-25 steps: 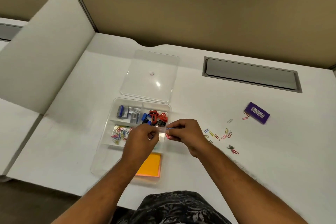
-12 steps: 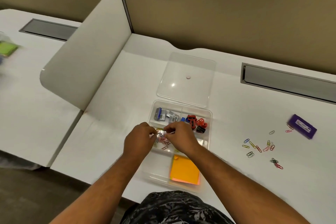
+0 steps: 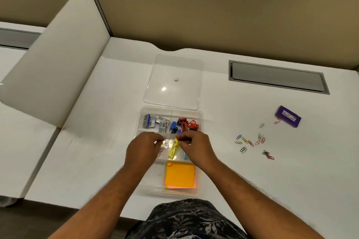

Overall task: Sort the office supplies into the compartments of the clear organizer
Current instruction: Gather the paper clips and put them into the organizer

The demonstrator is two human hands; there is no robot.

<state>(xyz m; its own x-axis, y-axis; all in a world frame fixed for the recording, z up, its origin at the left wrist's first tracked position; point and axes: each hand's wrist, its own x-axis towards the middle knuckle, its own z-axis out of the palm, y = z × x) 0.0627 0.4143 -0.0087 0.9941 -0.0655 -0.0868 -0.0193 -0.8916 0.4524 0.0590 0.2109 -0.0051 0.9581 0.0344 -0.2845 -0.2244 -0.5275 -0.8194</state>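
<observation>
The clear organizer lies on the white desk in front of me. Its back row holds staple boxes and red and blue sharpeners. Orange sticky notes fill the near right compartment. My left hand and my right hand hover over the middle row, both with fingertips pinched and nearly touching. Paper clips lie in the compartment under my left hand. A yellow strip sits just below my right fingertips. Whatever the fingers pinch is too small to make out.
The organizer's clear lid lies flat behind it. Several loose coloured paper clips are scattered on the desk to the right, with a purple box beyond them. A grey cable slot sits at the back right. A divider panel rises on the left.
Both hands moved from above the organizer's right edge to over its middle row and stayed pinched together. The camera view swung left, then partly back.
</observation>
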